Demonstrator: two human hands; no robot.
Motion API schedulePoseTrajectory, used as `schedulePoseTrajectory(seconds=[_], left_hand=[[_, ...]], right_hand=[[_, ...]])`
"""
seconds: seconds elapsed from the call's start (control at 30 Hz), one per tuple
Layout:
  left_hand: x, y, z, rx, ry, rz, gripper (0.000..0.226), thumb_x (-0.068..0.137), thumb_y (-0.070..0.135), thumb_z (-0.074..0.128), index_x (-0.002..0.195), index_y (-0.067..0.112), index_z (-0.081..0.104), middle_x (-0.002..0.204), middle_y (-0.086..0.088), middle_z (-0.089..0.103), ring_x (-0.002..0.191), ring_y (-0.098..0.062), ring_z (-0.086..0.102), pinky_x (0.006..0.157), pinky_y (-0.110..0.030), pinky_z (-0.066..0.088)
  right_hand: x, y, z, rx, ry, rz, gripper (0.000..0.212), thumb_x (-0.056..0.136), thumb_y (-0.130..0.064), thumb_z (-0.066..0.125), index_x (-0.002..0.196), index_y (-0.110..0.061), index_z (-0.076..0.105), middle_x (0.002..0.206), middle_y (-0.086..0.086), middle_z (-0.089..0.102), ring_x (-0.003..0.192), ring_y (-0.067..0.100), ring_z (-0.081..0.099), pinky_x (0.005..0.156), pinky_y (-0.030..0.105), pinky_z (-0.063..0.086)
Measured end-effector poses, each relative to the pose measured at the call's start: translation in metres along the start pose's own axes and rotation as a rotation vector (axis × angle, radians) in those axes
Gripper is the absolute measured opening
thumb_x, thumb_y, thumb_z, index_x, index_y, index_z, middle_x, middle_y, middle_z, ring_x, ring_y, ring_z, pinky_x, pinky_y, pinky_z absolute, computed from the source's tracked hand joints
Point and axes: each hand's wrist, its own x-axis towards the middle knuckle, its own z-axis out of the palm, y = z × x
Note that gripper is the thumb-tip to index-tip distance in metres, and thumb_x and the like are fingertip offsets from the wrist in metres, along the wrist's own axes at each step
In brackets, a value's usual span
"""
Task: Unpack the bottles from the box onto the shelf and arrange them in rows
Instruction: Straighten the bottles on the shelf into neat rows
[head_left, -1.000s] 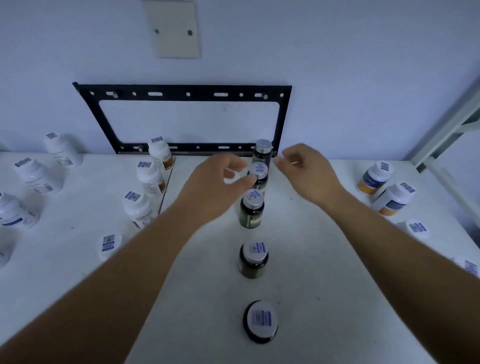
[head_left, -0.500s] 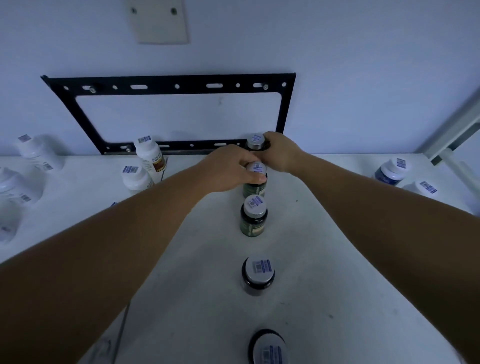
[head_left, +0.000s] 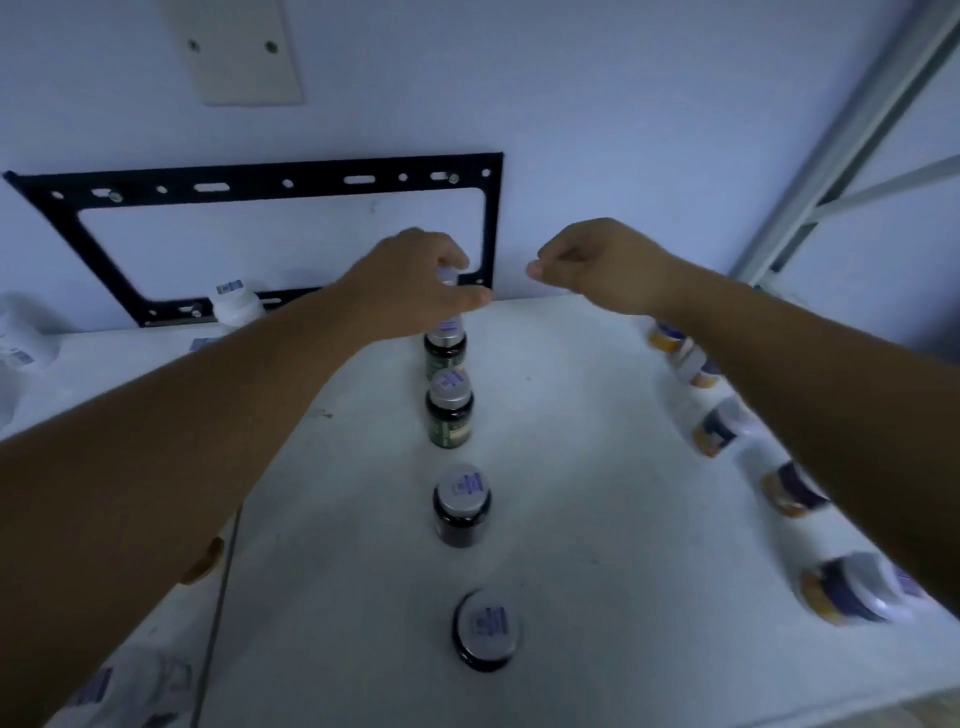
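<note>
Well along, I judge: dark bottles (head_left: 449, 410) line the shelf (head_left: 571, 467) from 6 to 12 o'clock, the left hand (head_left: 415, 283) grips the rearmost bottle (head_left: 447, 275), the right hand (head_left: 592, 265) is curled and empty, and white bottles (head_left: 719, 428) at 3 o'clock look unsorted.

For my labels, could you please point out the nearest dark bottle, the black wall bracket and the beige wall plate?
nearest dark bottle (head_left: 488, 625): head view, cap label.
black wall bracket (head_left: 249, 184): head view, top bar.
beige wall plate (head_left: 234, 60): head view, centre.
</note>
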Motion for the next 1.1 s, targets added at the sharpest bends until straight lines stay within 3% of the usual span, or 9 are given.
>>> schedulePoseTrajectory(seconds=[0.17,0.27,0.37,0.47,0.53,0.63,0.73,0.97,1.1], left_hand=[[-0.027,0.086,0.024,-0.072,-0.114,0.158,0.049,0.082,0.054,0.071,0.12,0.024,0.065,0.118,0.01,0.064,0.104,-0.005,0.06,0.087,-0.021,0.046],[-0.04,0.128,0.059,-0.095,-0.195,0.187,0.047,0.08,0.051,0.074,0.119,0.027,0.065,0.115,0.011,0.065,0.098,-0.002,0.061,0.078,-0.012,0.044],[-0.039,0.164,0.097,-0.116,-0.238,0.168,0.055,0.078,0.048,0.077,0.126,0.029,0.058,0.121,0.01,0.061,0.097,-0.006,0.06,0.077,-0.017,0.042],[-0.033,0.195,0.135,-0.159,-0.242,0.165,0.066,0.076,0.043,0.08,0.134,0.029,0.051,0.126,0.008,0.056,0.096,-0.005,0.057,0.081,-0.019,0.04],[-0.029,0.211,0.157,-0.197,-0.247,0.186,0.066,0.076,0.038,0.081,0.132,0.028,0.049,0.12,0.012,0.055,0.089,0.003,0.055,0.076,-0.013,0.041],[-0.026,0.225,0.19,-0.255,-0.241,0.136,0.058,0.079,0.029,0.08,0.128,0.023,0.051,0.122,0.006,0.061,0.101,-0.013,0.063,0.089,-0.033,0.052],[-0.023,0.23,0.208,-0.219,-0.145,0.084,0.054,0.085,0.026,0.075,0.132,0.026,0.05,0.129,0.003,0.06,0.108,-0.02,0.063,0.094,-0.039,0.052],[-0.02,0.231,0.22,-0.152,-0.061,0.121,0.06,0.084,0.036,0.076,0.135,0.031,0.046,0.132,0.009,0.056,0.103,-0.014,0.065,0.093,-0.036,0.051],[-0.012,0.222,0.204,-0.124,-0.006,0.091,0.058,0.08,0.066,0.062,0.129,0.044,0.039,0.119,0.027,0.046,0.091,0.005,0.061,0.078,-0.029,0.05]], right_hand=[[-0.107,0.044,-0.087,-0.096,-0.011,0.028,0.027,0.078,-0.051,0.072,0.093,-0.029,0.072,0.087,-0.019,0.073,0.075,-0.004,0.066,0.07,0.025,0.052],[-0.152,0.087,-0.111,-0.121,-0.027,0.069,0.018,0.081,-0.038,0.075,0.095,-0.028,0.071,0.091,-0.019,0.074,0.087,-0.002,0.067,0.09,0.032,0.053],[-0.188,0.128,-0.124,-0.044,-0.099,0.128,0.031,0.077,-0.037,0.078,0.105,-0.026,0.069,0.101,-0.013,0.073,0.095,0.003,0.068,0.096,0.034,0.051],[-0.217,0.163,-0.12,-0.003,-0.213,0.166,0.049,0.069,-0.049,0.081,0.112,-0.036,0.062,0.112,-0.018,0.065,0.096,-0.003,0.065,0.088,0.024,0.053],[-0.225,0.182,-0.108,0.035,-0.227,0.158,0.05,0.069,-0.041,0.084,0.113,-0.036,0.059,0.11,-0.02,0.063,0.094,-0.001,0.063,0.083,0.018,0.052],[-0.233,0.203,-0.086,0.045,-0.161,0.102,0.044,0.072,-0.032,0.085,0.108,-0.032,0.059,0.101,-0.016,0.066,0.089,0.003,0.065,0.08,0.018,0.054],[-0.239,0.213,-0.074,0.083,-0.085,0.061,0.039,0.075,-0.035,0.08,0.107,-0.039,0.058,0.097,-0.022,0.067,0.087,-0.002,0.064,0.074,0.013,0.053],[-0.241,0.215,-0.064,0.154,-0.167,-0.023,0.049,0.073,-0.038,0.08,0.115,-0.043,0.056,0.106,-0.026,0.064,0.096,0.0,0.062,0.085,0.018,0.052],[-0.235,0.225,-0.1,0.231,-0.248,0.05,0.049,0.074,-0.032,0.083,0.118,-0.036,0.06,0.116,-0.018,0.063,0.1,0.0,0.063,0.086,0.017,0.052]])
